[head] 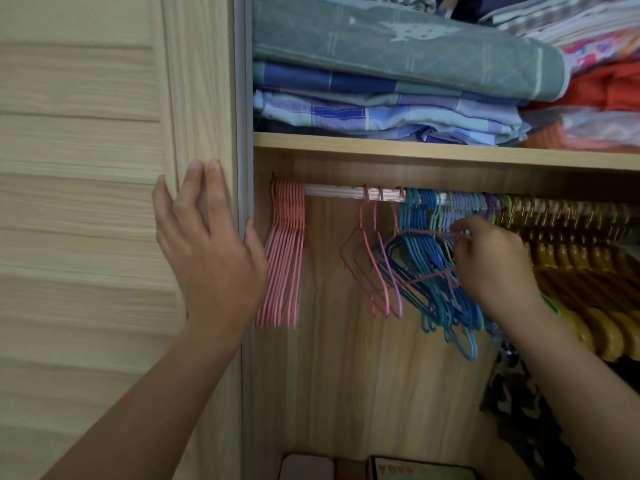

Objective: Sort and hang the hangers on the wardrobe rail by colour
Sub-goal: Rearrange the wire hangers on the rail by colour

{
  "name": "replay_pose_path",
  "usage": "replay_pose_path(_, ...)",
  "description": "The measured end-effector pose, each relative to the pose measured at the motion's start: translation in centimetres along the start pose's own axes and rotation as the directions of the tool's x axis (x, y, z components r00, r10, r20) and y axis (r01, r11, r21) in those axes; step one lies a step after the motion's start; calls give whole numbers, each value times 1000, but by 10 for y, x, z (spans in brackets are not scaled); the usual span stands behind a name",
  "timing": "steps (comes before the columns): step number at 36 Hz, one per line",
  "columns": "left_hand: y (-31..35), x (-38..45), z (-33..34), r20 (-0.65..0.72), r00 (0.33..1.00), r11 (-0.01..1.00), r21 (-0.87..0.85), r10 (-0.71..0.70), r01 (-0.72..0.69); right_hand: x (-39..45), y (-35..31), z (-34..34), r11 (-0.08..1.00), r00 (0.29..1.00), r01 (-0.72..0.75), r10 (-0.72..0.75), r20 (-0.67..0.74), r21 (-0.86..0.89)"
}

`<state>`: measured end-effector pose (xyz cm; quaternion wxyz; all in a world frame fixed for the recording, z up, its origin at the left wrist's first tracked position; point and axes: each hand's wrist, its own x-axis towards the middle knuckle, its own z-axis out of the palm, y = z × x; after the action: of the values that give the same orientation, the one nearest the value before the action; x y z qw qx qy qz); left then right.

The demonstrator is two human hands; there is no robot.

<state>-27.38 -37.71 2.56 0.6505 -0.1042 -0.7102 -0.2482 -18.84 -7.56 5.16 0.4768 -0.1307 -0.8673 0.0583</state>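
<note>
1. Two bare hands are in the head view, in front of an open wardrobe made of light wood-grain board.
2. The left hand (pixel 211 244) is open and flat, fingers spread a little, and it presses on the pale wooden door panel (pixel 86 202) at the grey edge strip (pixel 244 133); it holds nothing.
3. The right hand (pixel 491 261) is closed in a pinch around a thin pink wire hanger (pixel 426 258), which lies tilted across the blue ones. I cannot tell if this hanger is hooked on the rail.
4. The white ribbed wardrobe rail (pixel 332 191) runs under a wooden shelf (pixel 415 148).
5. At the far left end of the rail a tight bunch of pink plastic-coated hangers (pixel 285 258) hangs close to the side wall.
6. After a bare part of the rail, a few loose pink and purple hangers (pixel 374 271) hang apart from each other.
7. Just beside them is a thick group of blue and teal hangers (pixel 426 289), touching the right hand.
8. To the right a long row of brown wooden hangers (pixel 581 271) fills the rest of the rail.
9. On the shelf above lie folded bed sheets in grey-green and blue check (pixel 381 71), and beside them orange and patterned folded cloths (pixel 602 88).
10. At the bottom of the wardrobe some boxes (pixel 398 471) are partly visible, and a dark patterned cloth (pixel 519 410) hangs low on the right.
</note>
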Motion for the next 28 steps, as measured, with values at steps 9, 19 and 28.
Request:
replay_pose_path(9,1,0,-3,38,999,1000,11,-5,4,44,-28,53,999,984,36,-30,176,-33)
replay_pose_path(19,7,2,-6,97,995,994,103,-30,20,-43,-27,28,989,980,-60,32,196,135)
replay_pose_path(28,22,-201,-75,506,858,919,-292,-86,265,-261,6,65,837,759,-468,216,614,285)
